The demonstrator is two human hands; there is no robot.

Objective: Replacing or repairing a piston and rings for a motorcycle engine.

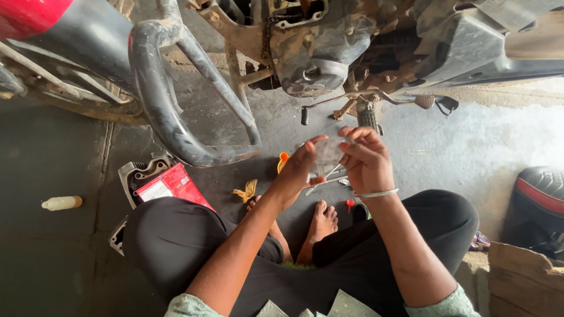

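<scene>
I squat in front of a motorcycle engine (311,56). My left hand (296,170) and my right hand (364,158) are raised together and both pinch a small clear plastic packet (329,151) between the fingertips. What is inside the packet cannot be made out. A thin metal bangle (376,193) circles my right wrist. Metal tools (326,179) lie on the floor just beyond my bare feet (322,223).
A curved crash guard bar (161,100) stands at left. On the floor lie a red box (173,185) on a metal cover, a small pale bottle (61,203), an orange funnel (283,158) and a yellowish scrap (247,191). A motorcycle seat (540,188) and cardboard (523,276) sit at right.
</scene>
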